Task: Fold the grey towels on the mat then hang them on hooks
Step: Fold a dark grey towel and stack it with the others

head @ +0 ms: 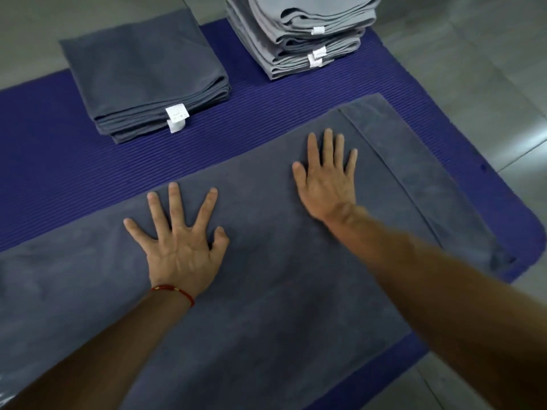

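Towels (142,75) sit folded in a dark pile at the back left of the purple mat (44,161). The left hand (180,247) lies flat, fingers spread wide, on the big grey towel (266,291). The right hand (328,179) lies flat there too. A lighter pile (299,37) sits at the back right.

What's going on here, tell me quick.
A person is folding towels on a purple mat. Both the left hand and right hand press flat on a dark grey towel spread across it. Behind sit a folded dark towel stack and a lighter grey stack. No hooks are in view.
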Tool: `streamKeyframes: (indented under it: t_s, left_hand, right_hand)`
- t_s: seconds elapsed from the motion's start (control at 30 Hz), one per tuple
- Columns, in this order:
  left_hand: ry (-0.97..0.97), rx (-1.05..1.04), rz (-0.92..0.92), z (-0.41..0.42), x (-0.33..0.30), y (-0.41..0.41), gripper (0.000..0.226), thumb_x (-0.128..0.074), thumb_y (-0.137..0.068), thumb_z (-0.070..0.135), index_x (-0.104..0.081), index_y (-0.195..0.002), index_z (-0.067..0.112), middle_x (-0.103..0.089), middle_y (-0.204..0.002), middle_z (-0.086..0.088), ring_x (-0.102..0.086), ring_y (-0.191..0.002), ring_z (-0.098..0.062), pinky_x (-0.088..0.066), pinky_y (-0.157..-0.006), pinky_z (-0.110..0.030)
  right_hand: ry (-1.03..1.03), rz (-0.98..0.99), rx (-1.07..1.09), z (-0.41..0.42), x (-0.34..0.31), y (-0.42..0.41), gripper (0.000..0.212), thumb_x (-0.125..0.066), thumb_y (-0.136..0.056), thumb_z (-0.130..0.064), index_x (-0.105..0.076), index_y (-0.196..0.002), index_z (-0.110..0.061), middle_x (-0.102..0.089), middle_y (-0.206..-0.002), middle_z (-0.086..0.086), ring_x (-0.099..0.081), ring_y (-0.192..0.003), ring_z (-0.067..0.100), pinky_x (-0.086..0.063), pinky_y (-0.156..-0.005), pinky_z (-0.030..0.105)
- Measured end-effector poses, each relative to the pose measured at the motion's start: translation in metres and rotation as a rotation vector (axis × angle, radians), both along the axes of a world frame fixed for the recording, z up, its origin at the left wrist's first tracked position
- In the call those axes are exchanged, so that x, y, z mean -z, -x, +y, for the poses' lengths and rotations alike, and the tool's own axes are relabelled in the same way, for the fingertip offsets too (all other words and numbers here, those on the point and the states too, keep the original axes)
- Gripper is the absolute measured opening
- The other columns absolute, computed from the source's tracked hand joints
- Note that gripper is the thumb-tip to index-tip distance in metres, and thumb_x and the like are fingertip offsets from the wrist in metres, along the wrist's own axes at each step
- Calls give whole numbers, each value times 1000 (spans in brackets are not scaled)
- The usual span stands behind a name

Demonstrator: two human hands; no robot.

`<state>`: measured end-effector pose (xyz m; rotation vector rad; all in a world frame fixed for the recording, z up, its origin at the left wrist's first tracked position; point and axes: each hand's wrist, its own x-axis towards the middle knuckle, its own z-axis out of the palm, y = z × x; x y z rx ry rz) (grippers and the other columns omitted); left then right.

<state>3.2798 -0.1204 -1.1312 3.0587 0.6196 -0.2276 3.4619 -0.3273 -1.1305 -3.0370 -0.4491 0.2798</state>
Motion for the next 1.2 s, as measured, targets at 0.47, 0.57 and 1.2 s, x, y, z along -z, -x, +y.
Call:
streamKeyframes:
  t_s: [0.47, 0.57, 1.2]
  left_hand:
    - [55, 41, 33, 157, -7, 143, 59, -8, -101, 55, 3, -158, 45, 7, -169, 5, 9, -156, -21, -1, -122, -61]
    - [69, -62, 59, 226, -7, 189, 59, -8, -100, 55, 2, -157, 48, 5, -169, 9, 6, -156, -20, -4, -121, -63]
    - [796, -706, -348, 362, -57, 245, 47, -40, -96, -6, -64, -129, 19, -60, -84, -7, -57, -66, -12, -55, -60, -26]
  right_hand:
    - [-134, 49, -407, 87, -6, 311, 67, -31, -103, -45, -22, -162, -15, -12, -169, 14, -6, -156, 41, -13, -121, 65]
    - [-176, 71, -531, 110, -10, 347, 65, -35, -102, -45, -25, -161, -19, -16, -169, 11, -7, -156, 40, -16, -119, 67]
    - [-69, 219, -1373, 215, -11, 539, 53, -65, -84, -59, -53, -135, -52, -30, -164, 7, -17, -152, 47, -13, -103, 86]
